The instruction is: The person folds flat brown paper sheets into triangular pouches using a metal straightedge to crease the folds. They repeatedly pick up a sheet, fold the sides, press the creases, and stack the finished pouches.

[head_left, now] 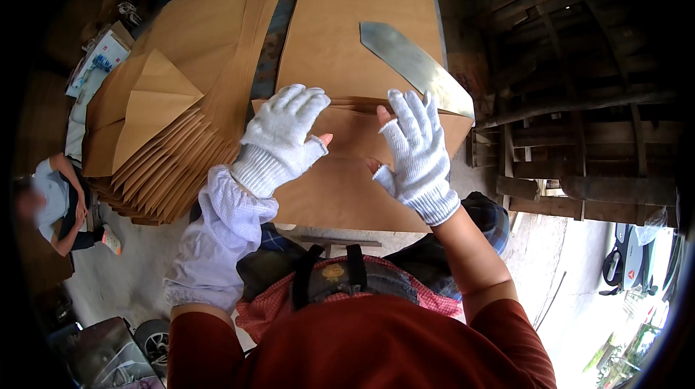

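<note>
Brown kraft paper [333,197] lies in front of me, with a creased, layered edge running across it under my fingers. My left hand [282,136], in a white knit glove that bares the thumb tip, rests flat on its left part, fingers stretched out. On the right part lies my right hand [416,146], gloved alike, fingers extended and a few bare tips showing. Neither hand grips anything. Just beyond the right fingers, a flat grey metal plate [413,63] with a pointed end lies slantwise on a large kraft sheet [333,20].
Left of my hands fans a thick stack of folded kraft paper [170,165]. Wooden slatted pallets [579,128] rise on the right. A person [61,201] sits at the far left, near a white box [98,63]. A scooter [630,259] stands at lower right.
</note>
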A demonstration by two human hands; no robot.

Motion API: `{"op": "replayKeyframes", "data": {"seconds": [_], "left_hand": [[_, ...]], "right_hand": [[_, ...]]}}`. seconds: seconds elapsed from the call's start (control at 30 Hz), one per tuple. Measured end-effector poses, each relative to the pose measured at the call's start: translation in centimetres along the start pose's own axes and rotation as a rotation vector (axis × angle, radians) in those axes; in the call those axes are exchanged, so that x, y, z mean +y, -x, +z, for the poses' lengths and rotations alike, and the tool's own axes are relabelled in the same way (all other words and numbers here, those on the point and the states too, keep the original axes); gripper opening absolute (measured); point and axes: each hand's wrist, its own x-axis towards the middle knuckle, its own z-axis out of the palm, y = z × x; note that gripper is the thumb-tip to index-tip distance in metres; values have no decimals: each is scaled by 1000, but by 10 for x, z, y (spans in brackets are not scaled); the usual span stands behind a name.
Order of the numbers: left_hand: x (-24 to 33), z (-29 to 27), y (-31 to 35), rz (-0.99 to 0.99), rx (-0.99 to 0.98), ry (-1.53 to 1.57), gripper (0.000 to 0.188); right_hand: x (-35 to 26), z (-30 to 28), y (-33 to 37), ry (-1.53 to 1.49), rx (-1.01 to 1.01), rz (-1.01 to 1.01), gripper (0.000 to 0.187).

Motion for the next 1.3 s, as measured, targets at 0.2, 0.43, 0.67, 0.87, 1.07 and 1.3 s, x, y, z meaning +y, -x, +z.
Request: {"op": "replayKeyframes", "data": {"seconds": [0.2, 0.43, 0.67, 0.87, 1.07, 1.3], "left_hand": [[-2, 3, -20, -163, -238, -3, 52], [-5, 46, -64, -235, 39, -718, 47], [77, 83, 91, -176, -326, -194, 50], [80, 123, 64, 208, -377, -137, 37], [108, 169, -16, 341, -787, -156, 48], [87, 137, -51, 211, -974, -373, 54]], "right_hand": [[-2, 13, -6, 14, 109, -87, 32], [-22, -27, 33, -287, -85, -173, 36], [86, 39, 152, -1013, 210, 757, 102], [77, 37, 137, -1128, 278, 758, 83], [94, 30, 114, -1165, 91, 732, 73], [70, 24, 87, -167, -246, 246, 62]]}}
